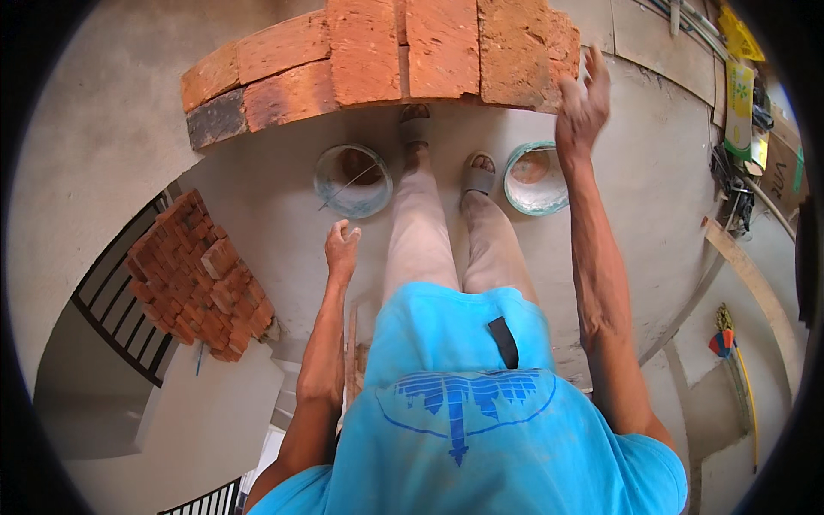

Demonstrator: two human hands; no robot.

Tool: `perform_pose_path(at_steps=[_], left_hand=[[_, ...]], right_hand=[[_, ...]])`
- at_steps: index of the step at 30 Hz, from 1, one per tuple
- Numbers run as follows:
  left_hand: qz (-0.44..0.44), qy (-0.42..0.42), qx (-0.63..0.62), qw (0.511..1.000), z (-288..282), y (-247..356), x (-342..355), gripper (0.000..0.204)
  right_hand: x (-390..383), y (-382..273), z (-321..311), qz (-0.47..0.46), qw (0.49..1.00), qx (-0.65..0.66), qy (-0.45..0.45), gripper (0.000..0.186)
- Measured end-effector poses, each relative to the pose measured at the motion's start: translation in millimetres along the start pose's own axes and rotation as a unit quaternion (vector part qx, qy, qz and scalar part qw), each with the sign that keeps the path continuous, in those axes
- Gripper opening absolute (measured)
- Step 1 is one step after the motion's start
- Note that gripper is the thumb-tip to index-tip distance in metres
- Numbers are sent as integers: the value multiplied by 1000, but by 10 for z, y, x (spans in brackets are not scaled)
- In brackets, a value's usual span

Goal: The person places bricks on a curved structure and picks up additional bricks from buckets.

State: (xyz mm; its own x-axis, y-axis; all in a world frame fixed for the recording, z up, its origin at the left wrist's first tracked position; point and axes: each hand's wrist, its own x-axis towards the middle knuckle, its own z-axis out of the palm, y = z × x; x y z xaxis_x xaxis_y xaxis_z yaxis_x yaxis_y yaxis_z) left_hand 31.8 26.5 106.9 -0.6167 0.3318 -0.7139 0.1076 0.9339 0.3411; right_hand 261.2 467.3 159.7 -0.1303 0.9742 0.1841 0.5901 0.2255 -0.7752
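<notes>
A stack of orange-red bricks [442, 51] forms a short wall across the far side, one block at its left end dark. My right hand [584, 112] is raised at the wall's right end, fingers apart and nothing in them; whether it touches the end brick I cannot tell. Lower down, my left hand [342, 251] hangs free with fingers loosely bent, thumb and forefinger a little apart, and I see nothing in it. The nearest thing to it is a pale bucket [378, 202] with a wire handle and a brownish round shape inside.
Another bucket [549, 206] stands right of my feet. A brick pile [197, 275] lies at left beside a black railing [120, 330]. Along the right are a curved plank [764, 296], a yellow-handled broom [745, 386] and cardboard [783, 154]. Grey floor [644, 215] surrounds the buckets.
</notes>
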Motion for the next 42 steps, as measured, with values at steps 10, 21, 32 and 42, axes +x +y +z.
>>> perform_pose_path(at_steps=[10,21,32,42], left_hand=[[102,45,249,962,190,-117,577,63],[113,-36,290,950,299,-382,1167,71],[90,-89,277,953,251,-1190,1749,55],[187,-98,340,917,-122,-718,1120,37]], right_hand=[[-2161,2548,-1298,283,896,-255,-228,68],[-2485,3559,-1160,313,882,-298,-189,78],[-2414,3530,-801,353,908,-180,-137,54],[-3729,2914,-821,348,882,-108,-298,44]])
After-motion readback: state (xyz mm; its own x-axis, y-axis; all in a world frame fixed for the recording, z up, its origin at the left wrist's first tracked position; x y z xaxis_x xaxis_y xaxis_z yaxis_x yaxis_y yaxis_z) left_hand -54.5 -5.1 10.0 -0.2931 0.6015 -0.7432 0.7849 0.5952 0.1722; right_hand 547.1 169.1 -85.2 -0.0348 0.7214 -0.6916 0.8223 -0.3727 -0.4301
